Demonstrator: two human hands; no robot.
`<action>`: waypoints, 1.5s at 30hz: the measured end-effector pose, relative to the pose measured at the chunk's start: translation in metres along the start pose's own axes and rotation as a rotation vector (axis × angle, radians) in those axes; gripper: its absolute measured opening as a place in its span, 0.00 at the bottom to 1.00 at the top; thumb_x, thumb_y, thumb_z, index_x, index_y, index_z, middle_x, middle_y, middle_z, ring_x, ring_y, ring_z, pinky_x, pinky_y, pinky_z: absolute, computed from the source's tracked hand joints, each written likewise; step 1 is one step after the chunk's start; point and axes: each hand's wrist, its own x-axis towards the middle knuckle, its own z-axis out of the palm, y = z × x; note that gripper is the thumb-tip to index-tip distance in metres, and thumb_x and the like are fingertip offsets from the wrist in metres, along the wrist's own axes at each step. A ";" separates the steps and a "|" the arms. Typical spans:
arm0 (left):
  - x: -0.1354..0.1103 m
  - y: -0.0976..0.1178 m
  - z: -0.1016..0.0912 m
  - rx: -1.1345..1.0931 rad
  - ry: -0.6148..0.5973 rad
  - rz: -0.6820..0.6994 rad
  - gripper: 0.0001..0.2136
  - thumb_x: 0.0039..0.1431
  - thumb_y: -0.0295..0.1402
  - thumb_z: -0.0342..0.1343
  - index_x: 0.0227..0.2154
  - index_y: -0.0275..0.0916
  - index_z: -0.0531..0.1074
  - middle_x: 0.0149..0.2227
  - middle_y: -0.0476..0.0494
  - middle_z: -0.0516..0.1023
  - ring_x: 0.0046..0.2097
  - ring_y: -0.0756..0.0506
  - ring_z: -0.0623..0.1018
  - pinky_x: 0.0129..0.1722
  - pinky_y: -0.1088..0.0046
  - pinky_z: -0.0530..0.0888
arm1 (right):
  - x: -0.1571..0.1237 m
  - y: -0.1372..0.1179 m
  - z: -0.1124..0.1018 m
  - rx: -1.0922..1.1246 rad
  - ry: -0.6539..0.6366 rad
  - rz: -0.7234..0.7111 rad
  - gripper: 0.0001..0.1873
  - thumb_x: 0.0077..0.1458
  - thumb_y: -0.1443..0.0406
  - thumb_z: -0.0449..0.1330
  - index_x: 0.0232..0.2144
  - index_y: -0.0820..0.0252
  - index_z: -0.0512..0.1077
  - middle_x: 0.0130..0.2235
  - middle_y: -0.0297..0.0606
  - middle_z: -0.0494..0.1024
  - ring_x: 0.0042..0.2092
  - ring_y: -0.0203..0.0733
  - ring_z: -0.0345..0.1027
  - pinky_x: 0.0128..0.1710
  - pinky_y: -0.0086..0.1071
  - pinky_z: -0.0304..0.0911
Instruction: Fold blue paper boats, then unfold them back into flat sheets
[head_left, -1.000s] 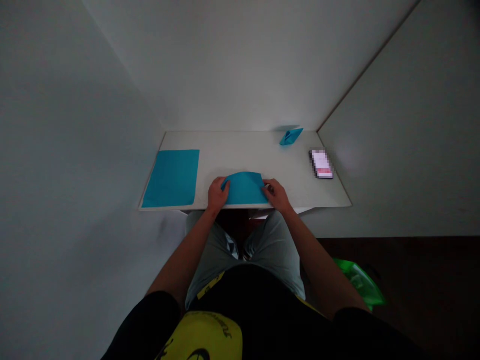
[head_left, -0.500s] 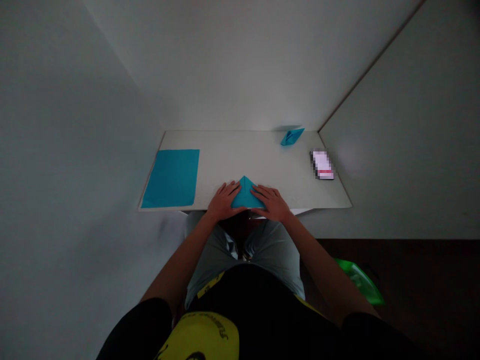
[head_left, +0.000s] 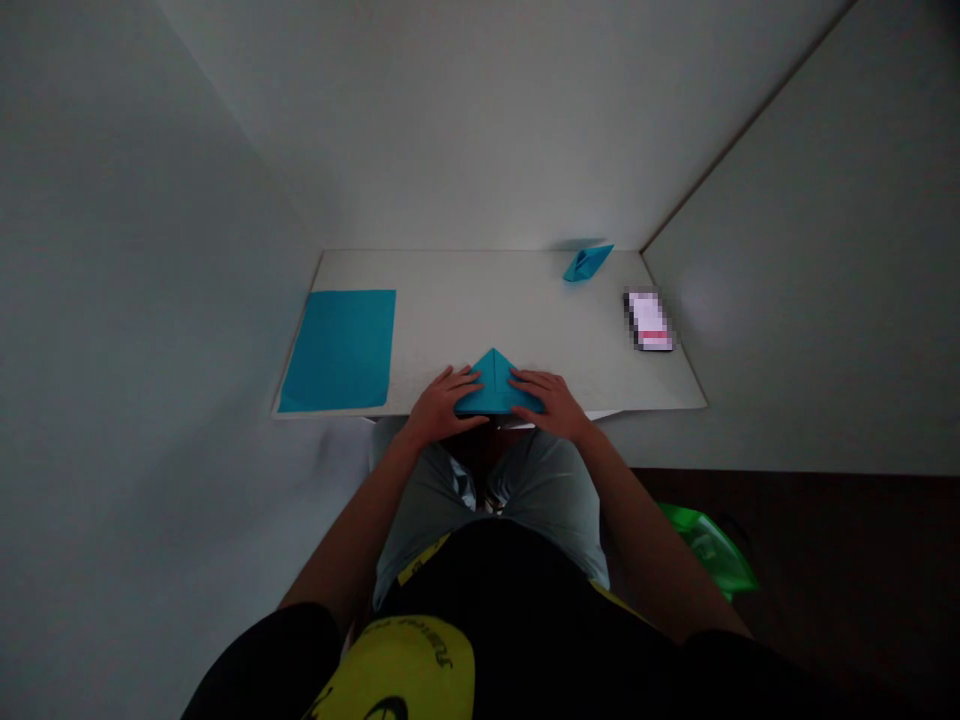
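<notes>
The blue paper triangle is sitting at the near edge of the surface, right in front of you, with its point aiming away from you. You are pressing on it with both hands. Your left hand is lying on its left side, and your right hand is lying on its right side. Your fingers are open and spread out flat, and they are not pinching or gripping the paper. The tip of the triangle is poking up between your hands.

To the left, a flat blue paper sheet is lying near the edge of the surface. Far ahead, a small blue paper boat is sitting near the back corner. A blurry phone is lying near the right edge. Below the surface, your gray shorts are showing, and a green plastic bag is lying on the dark floor to your right.
</notes>
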 end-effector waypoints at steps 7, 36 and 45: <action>0.005 -0.006 0.001 -0.103 0.024 -0.094 0.12 0.72 0.39 0.58 0.52 0.45 0.82 0.63 0.41 0.80 0.70 0.40 0.74 0.74 0.43 0.62 | 0.001 -0.003 -0.003 0.007 0.011 0.023 0.22 0.71 0.49 0.60 0.63 0.40 0.76 0.69 0.33 0.74 0.67 0.54 0.70 0.66 0.56 0.64; -0.026 0.021 0.006 0.192 0.075 -0.142 0.22 0.68 0.38 0.64 0.64 0.50 0.75 0.68 0.45 0.76 0.67 0.36 0.74 0.66 0.51 0.66 | -0.028 -0.028 0.021 -0.186 0.070 0.083 0.32 0.64 0.69 0.63 0.69 0.49 0.70 0.69 0.43 0.73 0.65 0.58 0.67 0.60 0.51 0.60; -0.006 0.023 -0.020 -0.229 0.254 -0.300 0.11 0.70 0.42 0.60 0.44 0.41 0.83 0.44 0.42 0.87 0.46 0.41 0.83 0.51 0.62 0.77 | -0.009 -0.019 -0.021 0.201 0.203 0.132 0.12 0.71 0.57 0.60 0.47 0.52 0.81 0.44 0.41 0.85 0.46 0.50 0.77 0.50 0.45 0.66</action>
